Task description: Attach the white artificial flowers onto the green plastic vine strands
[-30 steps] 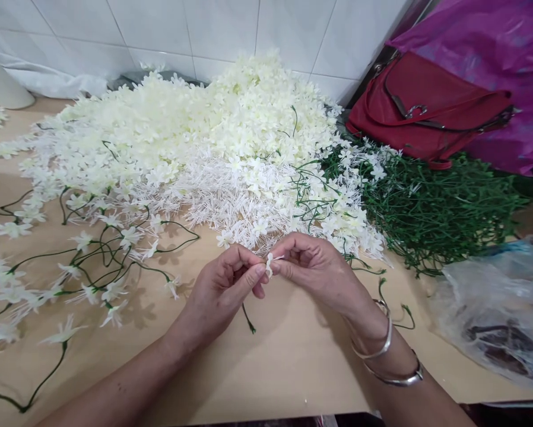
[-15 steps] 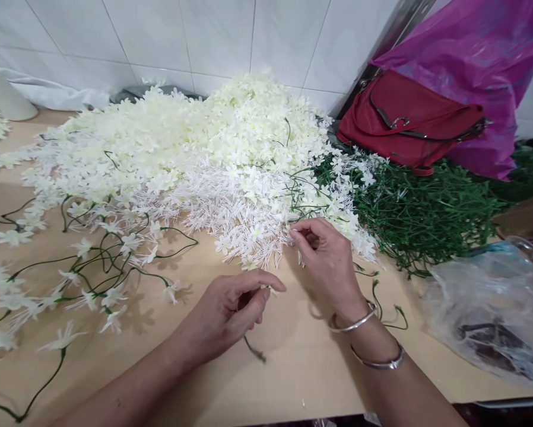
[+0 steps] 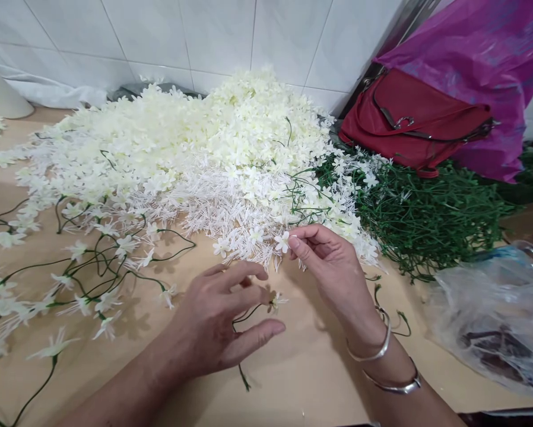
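A big heap of cream artificial blossoms (image 3: 195,142) and white plastic stamens covers the back of the wooden table (image 3: 302,367). My right hand (image 3: 333,267) pinches one small white blossom (image 3: 282,241) at the heap's front edge, fingers closed on it. My left hand (image 3: 222,326) hovers low over the table with fingers loosely curled round a thin green stem (image 3: 248,314) that carries a small flower (image 3: 275,301) at its tip. Two metal bangles (image 3: 384,362) sit on my right wrist.
Finished green vines with white flowers (image 3: 83,279) sprawl on the left. A pile of bare green stems (image 3: 431,213) lies right, behind it a red handbag (image 3: 409,118) and a purple plastic bag (image 3: 484,53). A clear plastic bag (image 3: 493,320) lies at the near right.
The hands worked one blossom together, then parted. My right hand reached into the heap and now lifts out a new blossom. My left hand lowered, its fingers loosening round the stem.
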`<state>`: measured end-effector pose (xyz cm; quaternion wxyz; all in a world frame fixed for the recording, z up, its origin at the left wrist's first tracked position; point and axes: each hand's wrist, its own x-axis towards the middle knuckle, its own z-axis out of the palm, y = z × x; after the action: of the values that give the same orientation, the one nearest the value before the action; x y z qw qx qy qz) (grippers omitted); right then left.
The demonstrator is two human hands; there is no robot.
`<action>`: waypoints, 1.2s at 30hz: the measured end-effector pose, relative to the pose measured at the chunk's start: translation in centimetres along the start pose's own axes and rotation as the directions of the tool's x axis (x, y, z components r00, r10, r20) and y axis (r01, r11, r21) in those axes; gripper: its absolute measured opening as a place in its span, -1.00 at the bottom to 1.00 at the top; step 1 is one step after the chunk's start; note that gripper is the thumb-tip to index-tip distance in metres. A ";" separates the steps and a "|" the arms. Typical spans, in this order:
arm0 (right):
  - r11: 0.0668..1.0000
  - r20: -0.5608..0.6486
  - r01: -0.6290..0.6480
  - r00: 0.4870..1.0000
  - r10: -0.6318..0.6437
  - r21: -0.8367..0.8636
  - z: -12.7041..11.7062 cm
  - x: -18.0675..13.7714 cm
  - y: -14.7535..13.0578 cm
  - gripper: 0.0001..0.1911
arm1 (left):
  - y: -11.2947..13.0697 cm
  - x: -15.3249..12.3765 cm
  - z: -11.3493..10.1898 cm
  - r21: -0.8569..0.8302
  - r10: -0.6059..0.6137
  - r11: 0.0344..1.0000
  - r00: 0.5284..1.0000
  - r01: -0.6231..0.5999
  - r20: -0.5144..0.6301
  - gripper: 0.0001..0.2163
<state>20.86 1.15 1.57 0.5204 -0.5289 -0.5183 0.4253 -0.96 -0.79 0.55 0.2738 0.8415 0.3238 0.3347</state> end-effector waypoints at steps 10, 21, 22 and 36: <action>0.998 0.202 0.037 0.979 -0.026 -0.049 1.2 -1.0 -0.4 -0.91 | -0.4 0.5 0.3 -0.348 -0.495 0.845 0.839 0.405 -0.225 -0.92; 0.732 0.252 0.311 0.948 -0.194 -0.606 0.7 -0.3 1.4 -0.89 | -0.4 0.9 0.5 -0.583 -0.631 0.685 0.756 0.437 -0.176 -0.85; 0.728 0.241 0.306 0.950 -0.197 -0.614 0.6 -0.2 1.5 -0.92 | -0.4 0.9 0.5 -0.607 -0.632 0.671 0.757 0.425 -0.168 -0.85; 0.972 0.068 0.176 0.983 -0.168 -0.152 0.8 -0.7 0.4 -0.91 | -0.4 0.9 0.9 -0.644 -0.674 0.644 0.704 0.413 -0.224 -0.84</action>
<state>20.08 0.61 1.04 0.4975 -0.5096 -0.6082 0.3506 0.07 -0.08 0.12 0.5108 0.4833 0.5116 0.4938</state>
